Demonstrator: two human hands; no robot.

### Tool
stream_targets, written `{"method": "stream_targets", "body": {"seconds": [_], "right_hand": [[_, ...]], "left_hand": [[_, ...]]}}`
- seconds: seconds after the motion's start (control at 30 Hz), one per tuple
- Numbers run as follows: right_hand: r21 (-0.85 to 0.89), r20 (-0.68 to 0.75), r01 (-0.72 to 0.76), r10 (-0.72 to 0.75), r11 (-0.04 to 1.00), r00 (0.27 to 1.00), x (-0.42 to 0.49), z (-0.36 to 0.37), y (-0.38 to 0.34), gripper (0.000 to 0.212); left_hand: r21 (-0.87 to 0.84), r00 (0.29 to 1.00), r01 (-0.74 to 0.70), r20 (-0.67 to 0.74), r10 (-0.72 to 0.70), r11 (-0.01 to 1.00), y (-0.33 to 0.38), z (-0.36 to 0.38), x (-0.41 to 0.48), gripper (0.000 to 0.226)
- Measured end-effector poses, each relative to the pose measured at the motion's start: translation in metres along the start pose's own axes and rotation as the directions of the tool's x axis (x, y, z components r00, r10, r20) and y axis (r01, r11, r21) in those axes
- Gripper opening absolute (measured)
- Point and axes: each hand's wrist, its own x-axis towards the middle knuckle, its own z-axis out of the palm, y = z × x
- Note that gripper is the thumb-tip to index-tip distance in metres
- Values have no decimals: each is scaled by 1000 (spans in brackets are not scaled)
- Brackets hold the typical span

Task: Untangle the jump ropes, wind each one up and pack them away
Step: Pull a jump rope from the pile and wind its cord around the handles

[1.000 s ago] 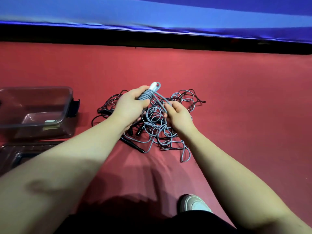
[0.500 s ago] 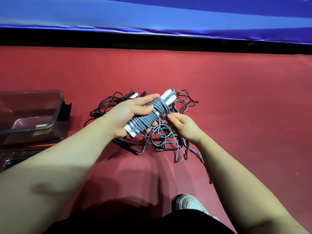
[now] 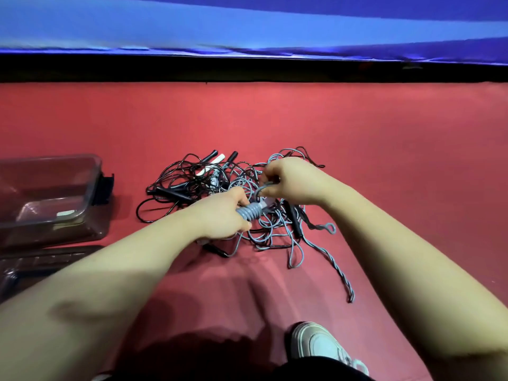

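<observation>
On the red floor (image 3: 357, 127) sits the heap of grey and black jump ropes (image 3: 268, 229). Danger there: grey cord threads through black loops, so a hard tug could cinch a knot. A clear plastic storage box (image 3: 92, 185) waits left, well apart. The left hand (image 3: 220, 215) grips the grey wound bundle (image 3: 248, 211); the right hand (image 3: 288, 178) pinches its loose cord (image 3: 264, 187).

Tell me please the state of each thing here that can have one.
grey rope: partly wound, rest tangled on the floor.
left hand: holds the wound part of the grey rope.
right hand: pinches a loose grey loop.
black ropes: tangled, unwound, on the floor.
clear box: open, upright.
</observation>
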Motion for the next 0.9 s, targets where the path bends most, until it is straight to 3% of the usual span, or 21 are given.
{"method": "stream_targets", "body": {"seconds": [0.17, 0.27, 0.37, 0.43, 0.47, 0.53, 0.63, 0.67, 0.8, 0.9], "right_hand": [[46, -190, -35, 43, 998, 981, -7, 17, -16, 14], [414, -265, -37, 159, 910, 951, -15, 26, -12, 15], [813, -167, -67, 342, 578, 925, -24, 39, -5, 11], [949, -53, -73, 384, 305, 922, -29, 47, -1, 13], [970, -35, -55, 361, 237, 932, -31, 50, 1, 13], [965, -73, -10, 308, 260, 949, -35, 53, 3, 14], [948, -130, 42, 266, 314, 955, -35, 50, 4, 25], [931, -157, 58, 251, 360, 955, -34, 51, 4, 25], [625, -241, -21, 219, 780, 946, -28, 65, 4, 16], [569, -257, -79, 268, 818, 929, -23, 71, 5, 23]], "left_hand": [[-38, 991, -7, -134, 1, 999, -2, -6, -2, 66], [-208, 975, -53, -223, 5, 977, -3, -11, -5, 56], [-355, 959, -139, -282, 36, 924, -4, -13, -3, 51], [-409, 951, -183, -303, 56, 894, -3, -12, -3, 49], [-422, 950, -199, -306, 68, 885, -3, -11, -1, 48], [-495, 953, -217, -295, 72, 841, -4, -8, 0, 45], [-703, 960, -231, -277, 41, 673, 0, -8, 0, 41], [-759, 961, -231, -276, 20, 609, 3, -8, 0, 40], [-882, 961, -228, -271, -48, 413, 7, -10, 1, 34], [-910, 963, -211, -256, -82, 357, 2, -9, 3, 38]]}}
